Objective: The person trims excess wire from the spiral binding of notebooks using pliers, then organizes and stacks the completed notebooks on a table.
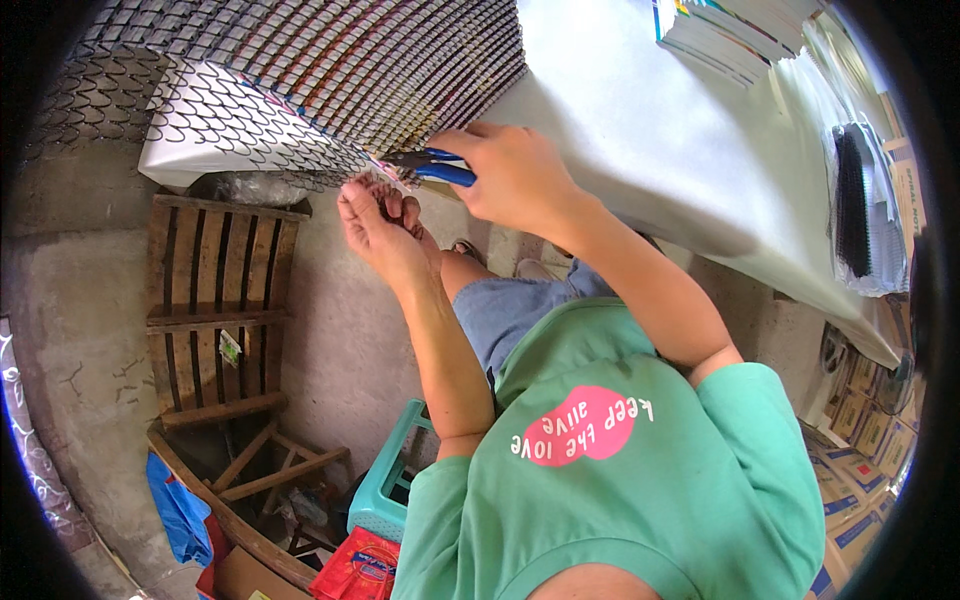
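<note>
You are working with both bare hands at the corner of a white-covered desk (610, 80). Your right hand (515, 180) is gripping blue-handled pliers (450, 172); its fingers are wrapping around the handles, and the pliers' dark nose is pointing left, over your left hand (388, 235). The left fingers are curling inward around a small dark bundle (396, 212), its exact kind too hard to tell, while their tips are lying just below the nose of the pliers. Long rows of black wire coils (400, 70) are spreading across the upper left, lying over the desk and hanging past its edge, their near corner reaching your hands. A stack of books (735, 35) is sitting at the desk's far side. Below, on your left, a slatted wooden rack (225, 300) is standing near a turquoise stool (380, 500), with a red packet (360, 565) lying beside it.
</note>
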{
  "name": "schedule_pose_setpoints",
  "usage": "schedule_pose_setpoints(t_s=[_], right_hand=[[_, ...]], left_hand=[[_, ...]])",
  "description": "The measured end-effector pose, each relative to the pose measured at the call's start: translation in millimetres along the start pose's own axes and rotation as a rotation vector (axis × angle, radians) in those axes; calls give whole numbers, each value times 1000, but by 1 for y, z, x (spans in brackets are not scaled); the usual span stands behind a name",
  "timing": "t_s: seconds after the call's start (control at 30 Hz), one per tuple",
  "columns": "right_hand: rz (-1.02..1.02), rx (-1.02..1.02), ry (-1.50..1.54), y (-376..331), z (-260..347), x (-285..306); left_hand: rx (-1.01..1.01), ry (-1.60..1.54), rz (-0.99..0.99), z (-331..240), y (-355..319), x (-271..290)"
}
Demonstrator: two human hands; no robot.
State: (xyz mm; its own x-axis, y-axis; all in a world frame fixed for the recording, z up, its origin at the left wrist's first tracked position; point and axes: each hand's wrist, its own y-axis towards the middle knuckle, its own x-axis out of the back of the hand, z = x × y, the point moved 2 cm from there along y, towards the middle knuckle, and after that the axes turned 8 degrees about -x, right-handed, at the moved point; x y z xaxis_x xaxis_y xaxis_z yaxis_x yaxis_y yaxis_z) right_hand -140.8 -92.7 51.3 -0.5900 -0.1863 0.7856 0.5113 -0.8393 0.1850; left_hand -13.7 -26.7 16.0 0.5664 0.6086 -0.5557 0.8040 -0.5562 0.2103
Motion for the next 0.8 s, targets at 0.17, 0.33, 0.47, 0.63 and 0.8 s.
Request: schedule_pose_setpoints(t_s=[0.17, 0.33, 0.47, 0.63, 0.8], right_hand=[[-330, 142, -87, -10, 4, 13], [-392, 142, -134, -4, 11, 4], [-348, 139, -125, -2, 16, 7], [-103, -3, -50, 1, 14, 7], [-159, 44, 23, -5, 8, 9]], left_hand=[[257, -509, 104, 0, 1, 11], [271, -443, -47, -23, 4, -15], [90, -82, 80, -16, 10, -10], [-57, 128, 73, -15, 10, -10], [-177, 262, 68, -21, 7, -21]])
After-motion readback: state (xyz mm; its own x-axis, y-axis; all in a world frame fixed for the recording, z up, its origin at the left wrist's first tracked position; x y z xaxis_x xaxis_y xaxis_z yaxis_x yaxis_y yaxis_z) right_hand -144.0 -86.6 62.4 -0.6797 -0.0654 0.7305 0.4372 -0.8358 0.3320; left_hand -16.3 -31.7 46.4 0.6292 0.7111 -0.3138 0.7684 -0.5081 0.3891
